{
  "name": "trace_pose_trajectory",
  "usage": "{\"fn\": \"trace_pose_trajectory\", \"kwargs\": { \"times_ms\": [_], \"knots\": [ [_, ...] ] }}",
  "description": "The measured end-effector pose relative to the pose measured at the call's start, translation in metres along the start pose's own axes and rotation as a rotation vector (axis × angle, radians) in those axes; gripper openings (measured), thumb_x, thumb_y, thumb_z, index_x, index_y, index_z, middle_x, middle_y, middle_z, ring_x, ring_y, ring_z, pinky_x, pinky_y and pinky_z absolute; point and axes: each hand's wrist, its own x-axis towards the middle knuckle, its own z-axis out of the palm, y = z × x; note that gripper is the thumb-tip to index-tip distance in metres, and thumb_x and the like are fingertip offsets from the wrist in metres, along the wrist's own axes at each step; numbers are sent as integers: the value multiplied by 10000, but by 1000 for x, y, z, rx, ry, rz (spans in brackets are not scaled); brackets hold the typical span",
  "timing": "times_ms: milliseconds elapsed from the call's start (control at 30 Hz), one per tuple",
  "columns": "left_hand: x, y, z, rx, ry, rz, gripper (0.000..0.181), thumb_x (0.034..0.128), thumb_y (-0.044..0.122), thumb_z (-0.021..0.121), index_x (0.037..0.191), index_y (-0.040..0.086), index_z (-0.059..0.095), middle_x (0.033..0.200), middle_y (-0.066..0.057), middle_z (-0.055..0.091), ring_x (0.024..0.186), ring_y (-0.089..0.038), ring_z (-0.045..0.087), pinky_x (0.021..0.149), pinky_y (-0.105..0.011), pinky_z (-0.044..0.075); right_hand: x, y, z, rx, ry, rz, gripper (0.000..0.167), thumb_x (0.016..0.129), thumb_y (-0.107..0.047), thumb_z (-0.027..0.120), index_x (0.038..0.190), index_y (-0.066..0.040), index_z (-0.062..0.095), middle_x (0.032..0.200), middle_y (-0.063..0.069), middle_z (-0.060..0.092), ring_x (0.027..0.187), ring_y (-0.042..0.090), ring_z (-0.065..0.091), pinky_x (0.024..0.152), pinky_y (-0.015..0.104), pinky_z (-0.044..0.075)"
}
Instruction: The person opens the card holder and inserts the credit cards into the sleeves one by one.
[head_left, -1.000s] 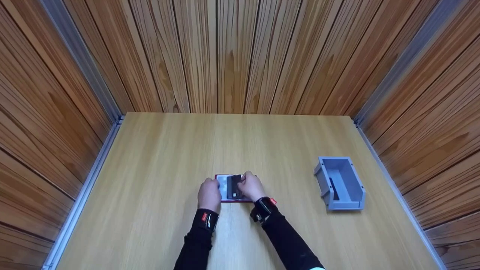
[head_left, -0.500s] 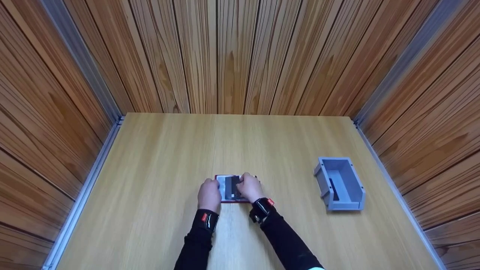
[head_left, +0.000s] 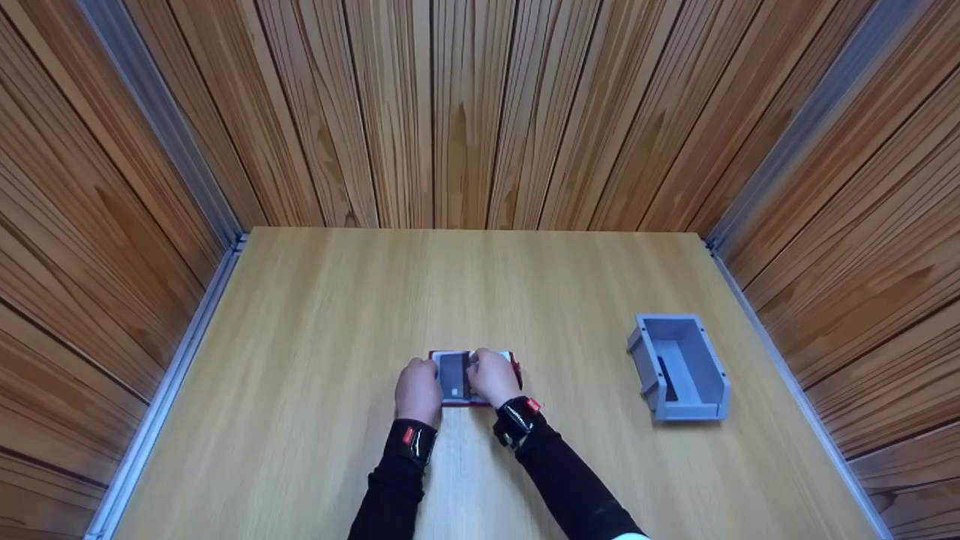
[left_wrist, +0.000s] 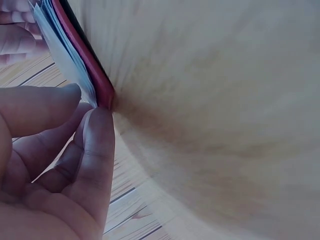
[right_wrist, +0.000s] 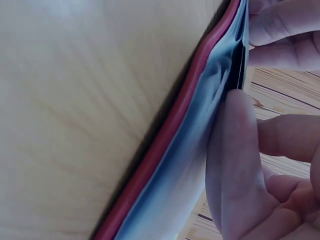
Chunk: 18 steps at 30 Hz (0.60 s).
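An open card holder with a red cover [right_wrist: 172,120] and clear plastic sleeves [right_wrist: 187,160] lies in front of me. Its left edge is held by my left hand [head_left: 418,391], thumb and fingertips at the corner in the left wrist view. A dark card [head_left: 453,376] lies across the left half of the holder, mostly within a sleeve. My right hand [head_left: 495,377] pinches at the card's right side, over the middle of the holder. Seen from the right wrist, the thumb rests by a sleeve's mouth, where a black edge shows. The right fingertips are partly hidden in the head view.
A grey plastic bin [head_left: 682,367] stands on the wooden table [head_left: 315,315] to the right, with a dark slot in its left wall. Wood-plank walls [head_left: 472,112] with metal corner posts enclose the table at the back and sides.
My right hand has moved slightly left, and the dark card has slid left across the holder with it. More of the holder's right side shows now. My left hand stays in place.
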Motion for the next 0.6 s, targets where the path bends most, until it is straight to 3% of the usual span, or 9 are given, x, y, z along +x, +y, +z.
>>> {"fn": "trace_pose_trajectory", "kwargs": {
  "times_ms": [167, 433, 600],
  "knots": [
    [1, -1, 1, -2, -22, -9, 50, 791, -34, 694, 837, -32, 674, 777, -147, 574, 721, -341, 609, 661, -464, 492, -1, -3, 2, 22, -27, 10, 168, 879, -32, 653, 1023, 52, 671, 920, 174, 695, 828, 295, 660, 761, 423, 529],
    [1, -2, 1, 3, -7, 5, 83, 775, -33, 705, 851, -42, 672, 790, -158, 595, 749, -349, 618, 690, -472, 496, -2, -7, 3, 21, -49, 8, 196, 885, -30, 640, 1051, 73, 660, 952, 193, 697, 871, 323, 666, 792, 435, 526],
    [1, -1, 0, -9, -15, -6, 78, 783, -46, 668, 861, -46, 673, 793, -162, 593, 759, -355, 616, 693, -479, 491, -2, -7, 3, 4, -58, -18, 207, 878, -34, 647, 1052, 76, 663, 954, 192, 698, 877, 325, 667, 806, 434, 526]
  ]
}}
